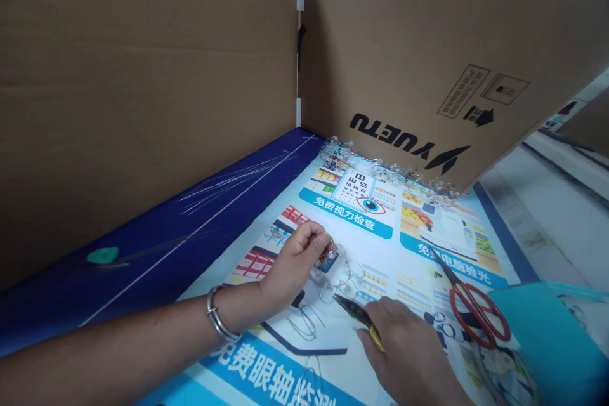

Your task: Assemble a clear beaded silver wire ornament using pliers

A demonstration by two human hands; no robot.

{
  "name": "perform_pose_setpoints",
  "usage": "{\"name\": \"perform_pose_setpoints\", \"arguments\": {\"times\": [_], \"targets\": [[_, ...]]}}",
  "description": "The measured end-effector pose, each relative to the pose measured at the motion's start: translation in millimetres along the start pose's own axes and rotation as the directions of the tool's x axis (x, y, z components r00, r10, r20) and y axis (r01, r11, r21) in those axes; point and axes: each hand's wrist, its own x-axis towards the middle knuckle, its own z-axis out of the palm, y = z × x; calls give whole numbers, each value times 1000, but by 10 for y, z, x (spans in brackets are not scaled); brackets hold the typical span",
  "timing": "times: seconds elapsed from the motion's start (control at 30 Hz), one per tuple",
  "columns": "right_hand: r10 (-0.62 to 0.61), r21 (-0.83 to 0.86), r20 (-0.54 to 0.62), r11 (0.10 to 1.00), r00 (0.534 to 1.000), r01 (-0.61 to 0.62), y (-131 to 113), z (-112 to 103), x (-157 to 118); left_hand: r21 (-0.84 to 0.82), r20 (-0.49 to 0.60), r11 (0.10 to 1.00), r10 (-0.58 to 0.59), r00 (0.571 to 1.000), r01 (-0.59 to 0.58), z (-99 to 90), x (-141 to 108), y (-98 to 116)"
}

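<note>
On my head feed the left hand (pixel 297 263) has its fingers (pixel 318 242) pinched narrow on a thin wire eyeglass frame (pixel 349 274), gripping near a small blue-and-clear piece that I can't make out at this size. The frame hangs just off a printed optical-shop poster (pixel 361 225), in front of the hand at about 2 o'clock. The right hand (pixel 404 349) is closed round the yellow grips of a pair of needle-nose pliers (pixel 362 317), with the tips aimed at 10 o'clock and just beside the wire. Whether they touch it, I cannot tell from here.

I read this as the shaping step: the wire is steadied and the pliers are brought up to it. The next move calls for seating the tips squarely on the wire close to the left fingers, then squeezing gently — the wire looks thin and easy to kink.

Loose bent wire (pixel 304 323) lies at 6 o'clock from the left hand, and red-handled scissors (pixel 478 316) sit at 2 o'clock from the right — well clear of the work.
</note>
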Motion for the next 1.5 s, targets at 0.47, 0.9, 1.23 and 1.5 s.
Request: {"name": "perform_pose_setpoints", "arguments": {"times": [0.47,0.9,1.23,1.5], "targets": [[-294,-259,-181,935,938,243,-274,76,-81,14,-2,1000,-17,1000,17,-2,21,-56],[-302,-143,-186,950,935,279,-86,79,-129,48,88,995,-90,992,86,-18,16,-51],[-304,-39,-166,953,938,302,-86,-14,-143,88,151,994,-81,985,68,-44,21,-103],[-348,-172,-131,930,928,325,-187,115,-206,141,143,989,-55,988,35,-44,26,-130]]}}
